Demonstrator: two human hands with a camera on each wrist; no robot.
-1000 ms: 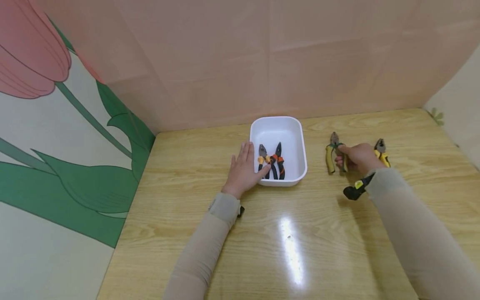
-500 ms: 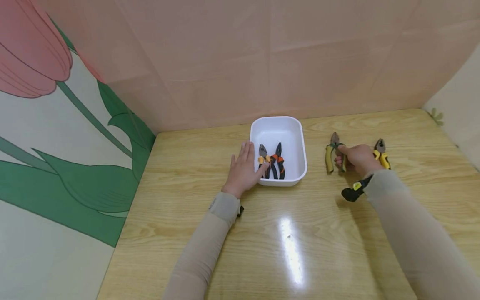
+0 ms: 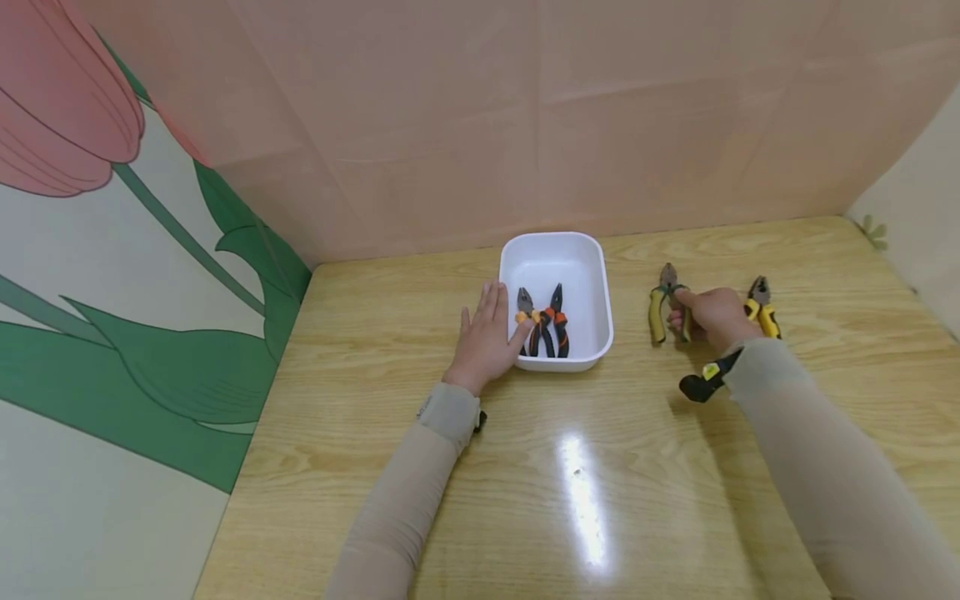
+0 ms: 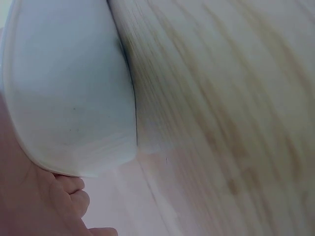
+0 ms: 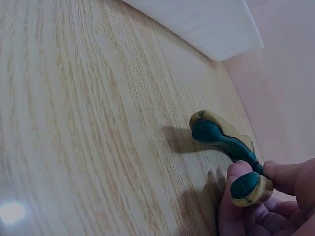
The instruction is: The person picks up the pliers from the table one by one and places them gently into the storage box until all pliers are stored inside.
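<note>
Wooden tabletop (image 3: 360, 350): left hand (image 3: 483, 340) straight-fingered against tub (image 3: 588, 300), right hand (image 3: 716, 317) pinching green-yellow pliers (image 3: 660, 304) by one handle (image 5: 252, 190), so I foresee swivelling.

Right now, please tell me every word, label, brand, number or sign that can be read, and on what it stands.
No text can be read.
Left cuff: dark marks, too small to read.
Green-and-yellow pliers: faint mark on a handle end, too blurred to read.
Right wrist's black device: yellow patch, nothing readable.
</note>
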